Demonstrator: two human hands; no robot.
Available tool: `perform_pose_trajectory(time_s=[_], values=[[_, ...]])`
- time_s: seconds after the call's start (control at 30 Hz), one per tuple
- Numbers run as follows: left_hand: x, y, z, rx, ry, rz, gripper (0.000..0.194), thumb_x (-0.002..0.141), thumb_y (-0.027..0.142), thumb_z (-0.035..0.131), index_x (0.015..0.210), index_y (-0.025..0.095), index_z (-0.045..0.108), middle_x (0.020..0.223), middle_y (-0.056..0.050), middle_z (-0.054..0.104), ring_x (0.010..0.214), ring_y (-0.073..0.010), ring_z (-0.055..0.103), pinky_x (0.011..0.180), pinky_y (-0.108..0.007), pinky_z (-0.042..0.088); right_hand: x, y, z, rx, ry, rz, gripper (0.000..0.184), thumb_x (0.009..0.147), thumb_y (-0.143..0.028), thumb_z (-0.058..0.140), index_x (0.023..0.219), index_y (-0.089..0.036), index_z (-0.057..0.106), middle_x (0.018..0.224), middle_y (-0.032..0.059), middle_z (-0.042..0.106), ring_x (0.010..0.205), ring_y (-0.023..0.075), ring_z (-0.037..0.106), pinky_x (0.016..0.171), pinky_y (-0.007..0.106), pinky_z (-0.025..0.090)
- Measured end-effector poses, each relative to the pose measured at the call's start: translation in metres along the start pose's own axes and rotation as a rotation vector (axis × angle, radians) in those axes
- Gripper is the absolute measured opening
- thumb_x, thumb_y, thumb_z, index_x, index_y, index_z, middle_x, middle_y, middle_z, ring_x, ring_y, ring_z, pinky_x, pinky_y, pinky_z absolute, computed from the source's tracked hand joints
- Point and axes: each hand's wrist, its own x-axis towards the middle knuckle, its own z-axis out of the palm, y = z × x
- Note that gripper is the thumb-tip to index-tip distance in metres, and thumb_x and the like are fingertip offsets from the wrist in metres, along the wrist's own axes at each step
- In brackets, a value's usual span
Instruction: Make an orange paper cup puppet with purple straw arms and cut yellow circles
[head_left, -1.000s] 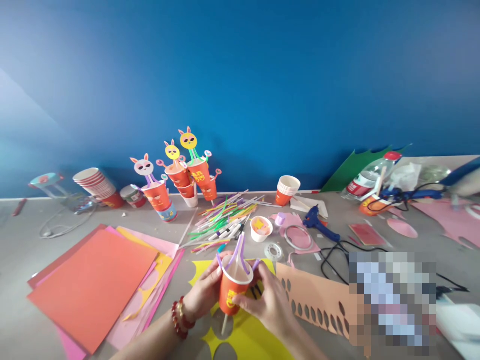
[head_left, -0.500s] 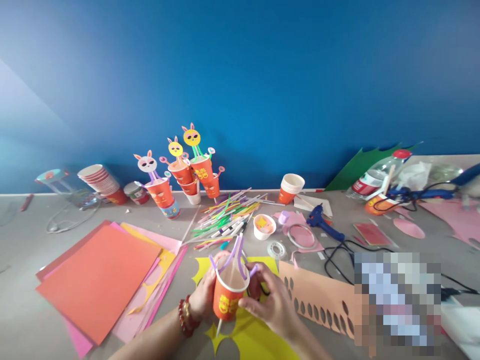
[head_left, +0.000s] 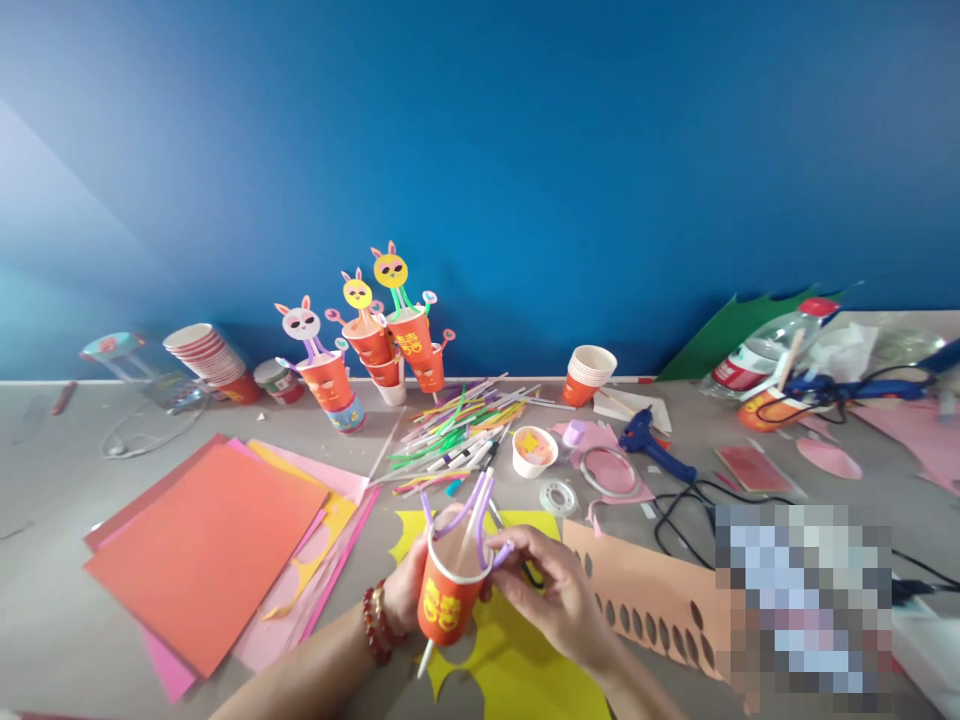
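Observation:
My left hand (head_left: 409, 592) is wrapped round a red paper cup (head_left: 448, 603) with yellow characters, tilted above the table. Purple pipe cleaners (head_left: 481, 508) rise out of the cup's mouth and bend over its rim on both sides. A white stick (head_left: 426, 660) pokes out below the base. At the right rim, my right hand (head_left: 551, 590) pinches the bent end of one purple pipe cleaner between thumb and fingers. Under both hands lies a yellow paper sheet (head_left: 525, 660) with cut edges.
Rabbit-faced cup figures (head_left: 326, 385) stand at the back left, near loose pipe cleaners (head_left: 457, 430). Coloured paper sheets (head_left: 210, 550) lie left. On the right are a blue glue gun (head_left: 652, 445), its black cable and a plastic bottle (head_left: 772, 345). A cup stack (head_left: 589, 375) stands by the wall.
My right hand has shifted from the cup's side up to the purple pipe cleaner at the rim and closed on it. The cup leans more, its base swinging left.

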Motion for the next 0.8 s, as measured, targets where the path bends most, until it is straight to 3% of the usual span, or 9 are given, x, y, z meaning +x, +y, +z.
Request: perform_pose_trajectory(time_s=[0.37,0.6,0.7,0.8], values=[[-0.001,-0.008,-0.021,-0.062,0.052,-0.045,0.051,0.089,0.057,0.053,0.101,0.011,0.071,0.085,-0.011,0.076,0.071,-0.0223,0.07,0.067,-0.031,0.049,0.004,0.001,-0.004,0.091,-0.101,-0.015,0.009,0.093,-0.028,0.063,0.09,-0.02,0.064,0.073,0.0026,0.069,0.065,0.0157,0.065,0.063,0.024,0.051],[0.0,-0.001,-0.014,-0.067,0.057,-0.029,0.055,0.084,0.059,0.06,0.105,0.009,0.071,0.088,-0.013,0.075,0.078,-0.0245,0.07,0.073,-0.033,0.05,0.003,0.004,-0.007,0.086,-0.122,0.1,0.016,0.093,-0.033,0.063,0.102,-0.02,0.061,0.078,0.0023,0.069,0.069,0.015,0.063,0.065,0.024,0.049],[0.003,0.005,-0.006,-0.094,0.126,0.002,0.055,0.084,0.059,0.06,0.1,0.008,0.072,0.085,-0.013,0.074,0.074,-0.0223,0.069,0.072,-0.031,0.049,0.001,0.013,-0.014,0.008,-0.07,0.148,0.028,0.093,-0.036,0.062,0.116,-0.021,0.057,0.079,0.0005,0.065,0.068,0.014,0.06,0.063,0.023,0.049],[0.007,0.014,-0.001,-0.116,0.249,0.03,0.052,0.085,0.055,0.06,0.102,0.007,0.072,0.088,-0.014,0.075,0.076,-0.0228,0.07,0.073,-0.033,0.052,-0.003,0.026,-0.024,-0.137,0.04,0.202,0.025,0.095,-0.039,0.058,0.112,-0.021,0.059,0.079,0.0012,0.064,0.07,0.0155,0.062,0.061,0.023,0.049]])
